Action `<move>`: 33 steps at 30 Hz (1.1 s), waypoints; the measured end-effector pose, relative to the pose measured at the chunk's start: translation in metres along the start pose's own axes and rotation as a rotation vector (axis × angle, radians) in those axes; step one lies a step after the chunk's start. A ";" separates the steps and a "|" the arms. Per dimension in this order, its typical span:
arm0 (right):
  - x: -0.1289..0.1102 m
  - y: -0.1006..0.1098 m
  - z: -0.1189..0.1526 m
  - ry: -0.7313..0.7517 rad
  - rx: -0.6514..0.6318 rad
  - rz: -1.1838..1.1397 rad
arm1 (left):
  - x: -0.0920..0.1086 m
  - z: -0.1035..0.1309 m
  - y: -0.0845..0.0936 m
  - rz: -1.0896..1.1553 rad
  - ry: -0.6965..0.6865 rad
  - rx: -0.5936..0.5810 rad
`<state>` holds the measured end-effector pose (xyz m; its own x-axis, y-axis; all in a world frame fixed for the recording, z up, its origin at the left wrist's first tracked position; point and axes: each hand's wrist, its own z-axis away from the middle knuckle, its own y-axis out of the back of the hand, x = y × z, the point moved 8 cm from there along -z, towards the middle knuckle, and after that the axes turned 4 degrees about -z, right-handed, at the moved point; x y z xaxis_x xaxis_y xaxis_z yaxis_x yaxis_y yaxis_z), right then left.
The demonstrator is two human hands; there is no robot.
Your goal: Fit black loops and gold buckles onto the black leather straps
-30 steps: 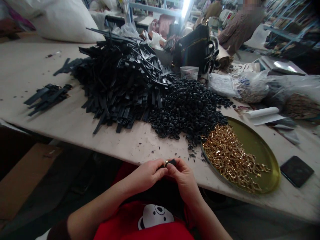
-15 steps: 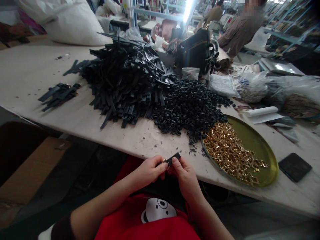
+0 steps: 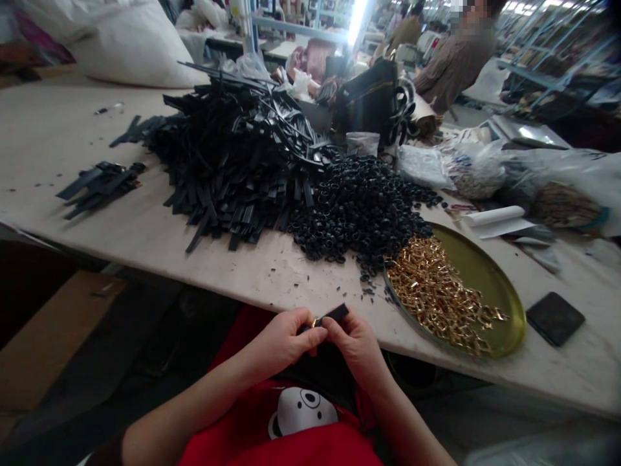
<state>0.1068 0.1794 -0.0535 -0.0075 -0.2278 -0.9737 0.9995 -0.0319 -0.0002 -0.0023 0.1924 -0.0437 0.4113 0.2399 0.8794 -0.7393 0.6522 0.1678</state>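
Observation:
Close to the table's front edge, both my hands meet over a short black strap (image 3: 338, 312) with a gold buckle (image 3: 315, 321) on it. My left hand (image 3: 287, 338) is closed around the buckle end, thumb pointing right. My right hand (image 3: 359, 342) pinches the strap, its free end sticking out past the fingers. The thumbs nearly touch and hide the strap's middle. Beyond my hands lies a heap of black straps (image 3: 228, 175), with a pile of small black loops (image 3: 359, 200) to its right. Gold buckles (image 3: 427, 278) fill part of a round, gold-coloured tray (image 3: 515, 317).
Several finished-looking straps (image 3: 99, 184) lie at the table's left. A flat black square (image 3: 555, 318) rests right of the tray. At the back are a white sack (image 3: 136, 52), a black bag (image 3: 369, 100) and plastic bags (image 3: 478, 171). A person (image 3: 456, 58) stands beyond.
My fingers have shifted on the strap: the right thumb has drawn in toward the left one, covering more of the buckle area. The whole view has shifted slightly.

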 end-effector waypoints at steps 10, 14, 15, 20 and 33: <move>0.006 0.004 -0.015 -0.024 -0.002 -0.024 | 0.007 -0.012 0.009 -0.130 -0.038 0.027; 0.012 0.002 -0.021 -0.096 -0.028 -0.170 | 0.009 -0.019 0.008 -0.092 -0.028 -0.022; 0.011 0.002 -0.021 -0.078 -0.011 -0.170 | 0.005 -0.023 0.008 -0.065 -0.013 -0.033; -0.011 0.012 -0.023 0.107 -0.046 0.031 | -0.006 -0.041 0.012 0.020 -0.019 0.033; -0.035 0.092 -0.065 0.269 0.183 0.570 | 0.008 -0.040 0.009 0.024 -0.079 0.124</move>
<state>0.2011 0.2477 -0.0342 0.5534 -0.0076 -0.8329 0.8230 -0.1489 0.5482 0.0152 0.2290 -0.0529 0.3532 0.1936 0.9153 -0.8107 0.5517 0.1961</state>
